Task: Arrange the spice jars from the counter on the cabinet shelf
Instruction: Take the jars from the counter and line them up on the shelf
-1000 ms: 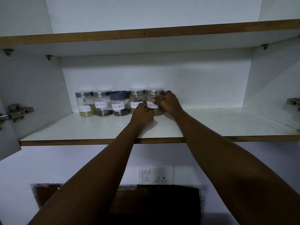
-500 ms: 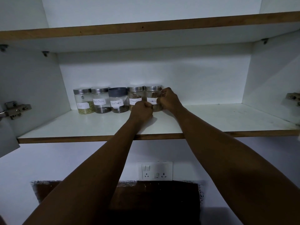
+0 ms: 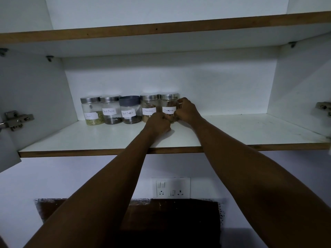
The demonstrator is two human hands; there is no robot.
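Several labelled glass spice jars stand in a row at the back of the white cabinet shelf (image 3: pixel 232 133): a fennel jar (image 3: pixel 91 111), a black pepper jar with a metal lid (image 3: pixel 110 110), a black pepper jar with a dark lid (image 3: pixel 129 110), then two cinnamon jars. My right hand (image 3: pixel 187 110) grips the rightmost cinnamon jar (image 3: pixel 168 104) from its right side. My left hand (image 3: pixel 158 121) is curled at the base of that jar, below the left cinnamon jar (image 3: pixel 149 105); its fingertips are hidden.
The shelf's right half stretches out to the cabinet wall. Door hinges stick out at the left (image 3: pixel 16 120) and right (image 3: pixel 324 107) sides. An upper shelf (image 3: pixel 161 27) sits overhead. A wall socket (image 3: pixel 171 187) is below the cabinet.
Both hands stay at the rightmost cinnamon jar. The left hand has dropped slightly lower on it, and the view has shifted a little.
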